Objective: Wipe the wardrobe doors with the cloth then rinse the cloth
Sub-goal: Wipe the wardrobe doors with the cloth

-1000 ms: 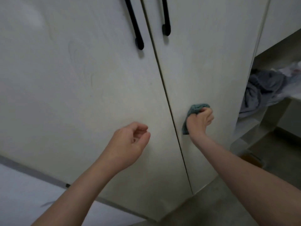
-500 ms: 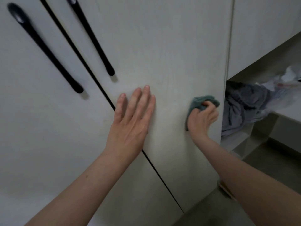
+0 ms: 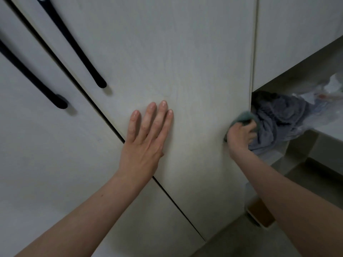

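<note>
The right wardrobe door [image 3: 176, 62] fills most of the view, a pale panel running from the dark centre seam to its outer right edge. The left door [image 3: 37, 154] sits beside it, and each door carries a long black handle [image 3: 81, 52] near the seam. Right of the door's edge an open shelf [image 3: 326, 127] holds a heap of grey clothes [image 3: 278, 119].

The left hand [image 3: 146, 138] lies flat on the right door, fingers [image 3: 161, 115] spread and straight, gripping nothing. It seems to brace the panel so it does not swing or rattle under pressure. The right hand [image 3: 240, 134] is closed around the green cloth [image 3: 245, 117], which is bunched against the door at its outer edge, just beside the grey clothes.

To wipe well here, the cloth should probably be opened flatter so more of it meets the surface, then drawn in overlapping strokes along the edge and back across toward the seam. Rinsing is not yet begun.

Room is tight on the right: a stroke past the edge would likely snag the clothes. The broad panel above and below the hands is free, and the handles are well apart from the cloth.
</note>
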Demonstrator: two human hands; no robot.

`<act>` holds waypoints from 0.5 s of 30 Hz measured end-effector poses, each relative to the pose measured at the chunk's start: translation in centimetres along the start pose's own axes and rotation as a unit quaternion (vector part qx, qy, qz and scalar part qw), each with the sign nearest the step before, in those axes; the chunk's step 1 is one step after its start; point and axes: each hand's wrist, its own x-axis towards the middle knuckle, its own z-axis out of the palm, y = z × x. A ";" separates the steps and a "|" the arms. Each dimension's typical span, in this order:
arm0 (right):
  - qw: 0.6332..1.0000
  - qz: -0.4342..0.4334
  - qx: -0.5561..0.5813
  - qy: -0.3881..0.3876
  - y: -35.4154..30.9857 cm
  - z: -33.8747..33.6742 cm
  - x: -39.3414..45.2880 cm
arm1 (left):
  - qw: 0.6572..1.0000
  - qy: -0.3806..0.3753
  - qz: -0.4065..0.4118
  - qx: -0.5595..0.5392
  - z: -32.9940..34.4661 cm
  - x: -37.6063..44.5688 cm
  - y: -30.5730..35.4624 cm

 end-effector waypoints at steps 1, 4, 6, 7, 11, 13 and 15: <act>0.997 0.071 -0.007 -0.013 0.9 0.0 0.2 | 1.000 0.001 0.001 0.003 0.1 -0.2 0.1; 0.988 0.141 -0.015 -0.056 3.2 1.0 -2.0 | 1.000 0.011 -0.004 0.001 0.4 -0.7 0.5; 0.990 0.090 -0.020 -0.106 3.5 1.4 -4.5 | 1.000 0.019 -0.004 -0.001 0.5 -0.8 0.7; 0.989 0.045 -0.021 -0.138 3.4 1.4 -5.7 | 1.000 0.022 -0.002 0.000 0.6 -0.8 0.8; 0.981 -0.078 0.029 -0.175 4.5 0.6 -9.0 | 1.000 0.007 0.002 0.004 1.2 -1.9 1.0; 0.983 -0.059 0.033 -0.169 5.8 1.1 -9.8 | 1.000 -0.004 0.011 0.010 1.5 -3.2 0.8; 0.982 0.034 0.016 -0.185 7.5 2.0 -10.8 | 1.000 -0.006 0.022 0.015 1.8 -4.8 0.1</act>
